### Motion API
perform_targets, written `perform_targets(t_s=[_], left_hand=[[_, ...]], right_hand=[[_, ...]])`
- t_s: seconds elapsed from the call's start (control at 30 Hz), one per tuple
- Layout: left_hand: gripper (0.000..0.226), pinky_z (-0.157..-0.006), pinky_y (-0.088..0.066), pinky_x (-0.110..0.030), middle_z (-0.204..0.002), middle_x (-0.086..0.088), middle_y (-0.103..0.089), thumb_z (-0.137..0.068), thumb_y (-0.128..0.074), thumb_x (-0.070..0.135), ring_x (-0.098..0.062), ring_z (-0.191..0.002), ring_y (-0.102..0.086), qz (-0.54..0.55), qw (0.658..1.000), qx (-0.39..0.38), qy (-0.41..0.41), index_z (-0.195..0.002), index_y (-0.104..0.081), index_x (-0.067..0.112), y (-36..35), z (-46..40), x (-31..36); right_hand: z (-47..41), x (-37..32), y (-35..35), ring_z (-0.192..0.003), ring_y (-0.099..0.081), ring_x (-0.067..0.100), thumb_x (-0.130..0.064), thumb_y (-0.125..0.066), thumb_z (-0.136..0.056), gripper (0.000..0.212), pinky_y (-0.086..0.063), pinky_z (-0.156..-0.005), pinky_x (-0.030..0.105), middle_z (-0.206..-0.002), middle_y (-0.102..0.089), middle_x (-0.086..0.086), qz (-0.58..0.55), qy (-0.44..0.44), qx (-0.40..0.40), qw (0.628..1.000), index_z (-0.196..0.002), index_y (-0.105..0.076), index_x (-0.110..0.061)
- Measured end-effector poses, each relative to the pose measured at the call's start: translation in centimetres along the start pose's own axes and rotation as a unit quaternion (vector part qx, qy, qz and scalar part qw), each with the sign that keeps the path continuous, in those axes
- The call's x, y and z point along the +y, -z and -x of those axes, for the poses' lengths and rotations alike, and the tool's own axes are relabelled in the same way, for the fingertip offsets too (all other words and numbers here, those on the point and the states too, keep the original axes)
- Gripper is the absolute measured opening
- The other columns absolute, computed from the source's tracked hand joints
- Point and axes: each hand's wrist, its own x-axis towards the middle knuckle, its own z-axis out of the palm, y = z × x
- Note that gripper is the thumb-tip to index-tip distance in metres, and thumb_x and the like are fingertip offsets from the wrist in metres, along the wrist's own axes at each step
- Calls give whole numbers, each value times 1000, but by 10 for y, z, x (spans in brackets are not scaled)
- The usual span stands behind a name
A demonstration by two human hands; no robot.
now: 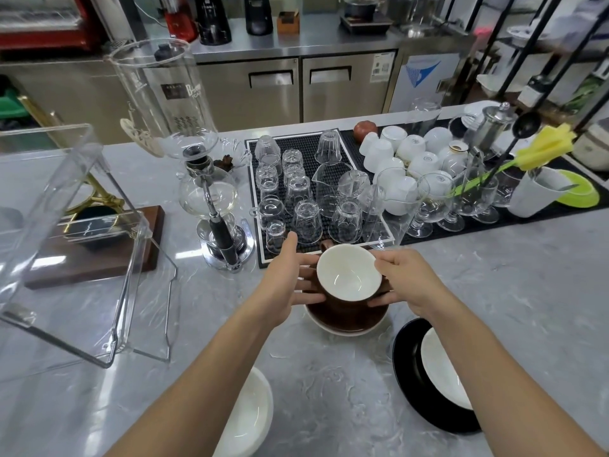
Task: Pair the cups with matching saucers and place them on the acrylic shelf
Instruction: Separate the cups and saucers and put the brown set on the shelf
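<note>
A brown cup [346, 278] with a white inside stands on a brown saucer [346, 321] in the middle of the grey counter. My left hand [286, 282] cups its left side and my right hand [405, 282] holds its right rim and wall. To the right lies a black saucer [408, 367] with a white cup [441, 371] on it, partly behind my right forearm. A white saucer [250, 413] lies near the front edge, half hidden by my left arm. The clear acrylic shelf [82, 245] stands at the left.
Behind the cup is a black mat [309, 150] full of upturned glasses. A siphon coffee maker [217, 206] stands between the mat and the shelf. Several white cups [405, 153], stemmed glasses and a yellow brush [540, 150] crowd the back right.
</note>
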Motion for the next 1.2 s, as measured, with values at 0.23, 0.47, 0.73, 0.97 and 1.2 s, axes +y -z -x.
perform_targets(t_s=[0.23, 0.47, 0.73, 0.97, 1.2], left_hand=[[72, -81, -62, -49, -108, -21, -65, -101, -28, 62, -36, -104, -65, 12, 1000, 3, 6, -110, -69, 4, -1, -2, -5], [66, -84, -61, -48, -108, -20, -66, -102, -32, 57, -34, -100, -68, 13, 1000, -7, 15, -110, -68, 2, 3, -2, -8], [21, -65, -64, -29, -98, -16, -71, -92, -61, 0, -24, -84, -69, -47, 998, 5, -47, -110, -71, 2, 1, -5, -16], [21, -63, -63, -26, -109, -23, -73, -89, -63, -5, -25, -87, -71, -51, 996, 17, -66, -102, -73, 8, 3, -6, -20], [23, -65, -62, -24, -109, -21, -72, -87, -65, -3, -23, -86, -72, -67, 994, 28, -79, -107, -73, 6, 4, -8, -22]], right_hand=[[-1, 2, 3, -78, -70, 37, -3, -40, -100, 35, -62, -62, 52, -107, -68, 21, 8, 2, 0, 1000, -113, -71, -13], [2, 1, 4, -75, -70, 33, -4, -42, -100, 33, -62, -62, 51, -97, -69, 17, 8, -3, -1, 1000, -111, -72, -12], [1, 2, 7, -78, -70, 33, -6, -46, -100, 27, -62, -62, 47, -95, -68, 15, 8, -2, -3, 1000, -102, -72, -15], [3, 2, 8, -73, -70, 28, -6, -47, -100, 29, -63, -60, 45, -91, -68, 13, 4, 4, -12, 1000, -92, -71, -21], [1, 3, 9, -69, -69, 25, -7, -50, -100, 23, -63, -60, 43, -91, -68, 13, -1, -5, -11, 1000, -102, -71, -14]])
